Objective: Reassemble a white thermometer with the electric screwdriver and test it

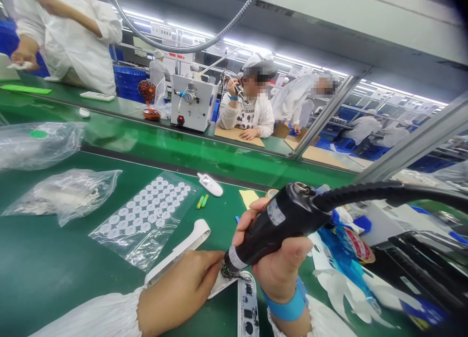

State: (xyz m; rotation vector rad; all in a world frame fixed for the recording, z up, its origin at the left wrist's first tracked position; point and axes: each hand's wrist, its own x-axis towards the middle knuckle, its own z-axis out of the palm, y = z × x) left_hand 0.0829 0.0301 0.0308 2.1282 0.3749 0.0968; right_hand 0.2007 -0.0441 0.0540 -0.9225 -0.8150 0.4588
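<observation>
Black rubbery electric screwdriver (281, 225) sits clamped in the right hand (280, 264), its tip against a white plastic housing (221, 286) pinned beneath the left hand's (179, 290) closed fingers.

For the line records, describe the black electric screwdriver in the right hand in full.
The black electric screwdriver has a smooth, plastic-looking cylindrical body with a small white-and-blue label, a metal fitting at its rear end and a thick black cable curving away to the right. A pale band circles its nose. The right hand wraps around its grip, holding it tilted, nose down, at a white plastic housing. The bit itself is hidden.
</observation>
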